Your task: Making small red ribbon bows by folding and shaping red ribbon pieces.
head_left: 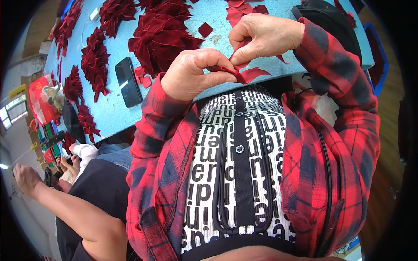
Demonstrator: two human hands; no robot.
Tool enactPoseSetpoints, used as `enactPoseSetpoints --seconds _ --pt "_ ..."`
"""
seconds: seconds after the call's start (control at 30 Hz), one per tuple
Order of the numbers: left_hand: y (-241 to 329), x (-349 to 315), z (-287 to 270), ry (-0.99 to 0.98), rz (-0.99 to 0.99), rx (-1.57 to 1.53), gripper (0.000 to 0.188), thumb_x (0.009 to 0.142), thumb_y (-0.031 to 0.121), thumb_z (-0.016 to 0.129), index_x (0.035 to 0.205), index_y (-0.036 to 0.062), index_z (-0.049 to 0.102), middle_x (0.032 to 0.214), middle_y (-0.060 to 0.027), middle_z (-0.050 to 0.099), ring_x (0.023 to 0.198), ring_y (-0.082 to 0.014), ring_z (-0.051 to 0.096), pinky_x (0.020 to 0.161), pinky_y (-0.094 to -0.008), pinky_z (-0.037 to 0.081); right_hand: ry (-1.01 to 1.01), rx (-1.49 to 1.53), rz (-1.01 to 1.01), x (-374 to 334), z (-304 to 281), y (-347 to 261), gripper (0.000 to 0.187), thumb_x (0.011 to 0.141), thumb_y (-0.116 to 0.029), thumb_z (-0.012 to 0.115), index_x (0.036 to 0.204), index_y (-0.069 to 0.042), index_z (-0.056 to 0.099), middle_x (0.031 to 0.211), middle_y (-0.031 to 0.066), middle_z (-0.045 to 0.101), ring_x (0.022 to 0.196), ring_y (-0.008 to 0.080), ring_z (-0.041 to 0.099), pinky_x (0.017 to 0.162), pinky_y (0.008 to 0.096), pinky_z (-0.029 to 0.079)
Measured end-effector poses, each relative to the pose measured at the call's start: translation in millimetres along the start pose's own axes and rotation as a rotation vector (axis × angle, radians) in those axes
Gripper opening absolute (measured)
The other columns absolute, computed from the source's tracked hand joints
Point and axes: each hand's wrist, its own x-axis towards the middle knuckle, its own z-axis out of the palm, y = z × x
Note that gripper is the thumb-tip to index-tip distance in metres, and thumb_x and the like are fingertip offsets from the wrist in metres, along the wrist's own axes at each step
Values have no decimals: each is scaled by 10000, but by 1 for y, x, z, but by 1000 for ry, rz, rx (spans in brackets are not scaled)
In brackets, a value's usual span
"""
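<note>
Both of my hands work close together above the near edge of a light blue table. My left hand pinches a strip of red ribbon between thumb and fingers, and its pointed tails stick out to the right. My right hand is closed on the same ribbon, thumb against fingers, just above and to the right of the left hand. Part of the ribbon is hidden inside the fingers. Just beyond my left hand lies a large heap of dark red velvet bows.
A black phone lies left of my hands, with small red fabric pieces beside it. A dark red square sits beyond. More bow bundles spread leftward. A black bag stands right. Another person's arm is at lower left.
</note>
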Motion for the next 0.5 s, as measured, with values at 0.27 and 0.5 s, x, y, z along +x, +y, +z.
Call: enactPoseSetpoints --seconds 0.27,0.5 --pt "-1 2 3 -55 -22 129 193 788 35 807 957 9 716 883 -77 708 822 -155 678 756 -283 532 38 -215 74 2 1 -3 340 792 -259 773 658 14 622 529 102 506 488 146 500 478 331 395" --pt "-5 4 10 -6 -2 156 165 804 43 795 938 7 706 869 -75 718 805 -150 680 748 -282 532 76 -416 108 -5 -2 -17 340 772 -276 773 680 19 630 558 153 540 499 243 562 490 364 433"
